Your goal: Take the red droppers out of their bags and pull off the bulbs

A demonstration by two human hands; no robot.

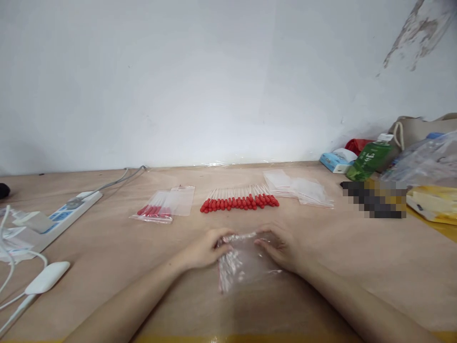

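Observation:
My left hand (205, 248) and my right hand (282, 248) both pinch the top edge of a small clear plastic bag (243, 264) that lies on the wooden table (107, 252) in front of me. Behind the bag lies a row of several red-tipped white sticks (239, 199). To the left of the row sits a filled clear bag with red-tipped sticks (159, 207) inside. A small pile of empty clear bags (300, 188) lies to the right of the row.
A white power strip (66, 214) with cables and a white adapter (46, 277) lie at the left. At the right stand a green bottle (369, 159), a tissue pack (335, 161), a beige bag (421, 128) and plastic-wrapped goods (428, 164). A white wall rises behind the table.

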